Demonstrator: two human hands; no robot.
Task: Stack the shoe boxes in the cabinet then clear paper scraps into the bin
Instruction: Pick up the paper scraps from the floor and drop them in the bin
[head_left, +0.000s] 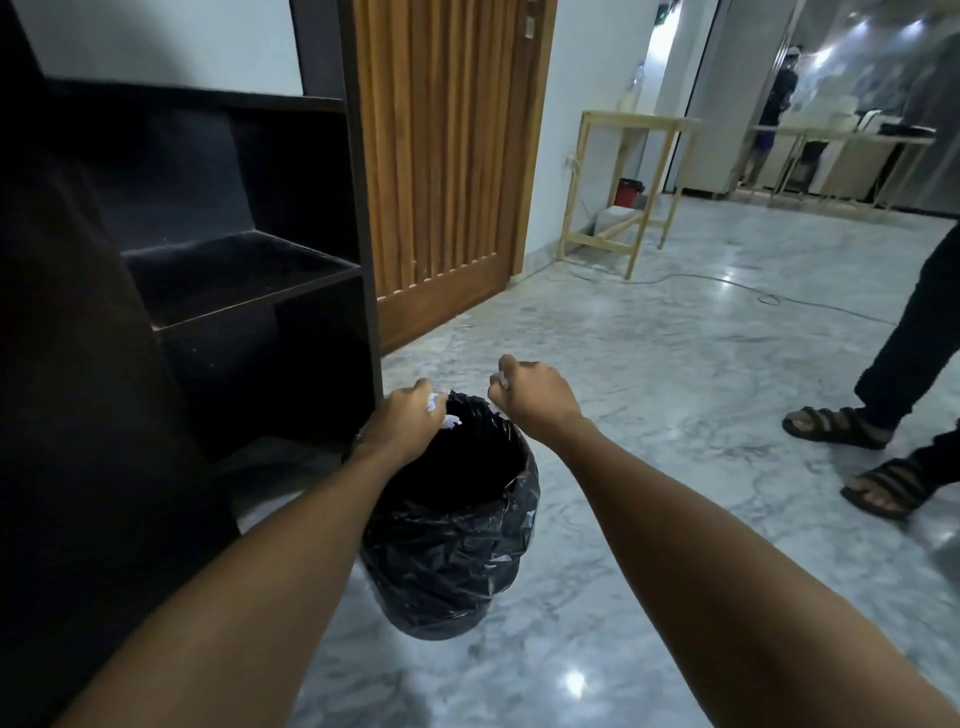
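Note:
A bin (452, 561) lined with a black plastic bag stands on the marble floor beside the dark cabinet (249, 270). Both my hands hover over its open mouth. My left hand (402, 423) is closed around white paper scraps (441, 413) that poke out between the fingers, just above the bin's left rim. My right hand (530, 395) is fisted on more white scraps (501, 381) above the far right rim. The cabinet shelves in view look dark and bare; no shoe boxes show.
A person's legs in black trousers and sandals (852, 431) stand at the right. A slatted wooden door (447, 156) is behind the bin. A light wooden table (628, 182) and a cable (727, 283) on the floor lie farther back.

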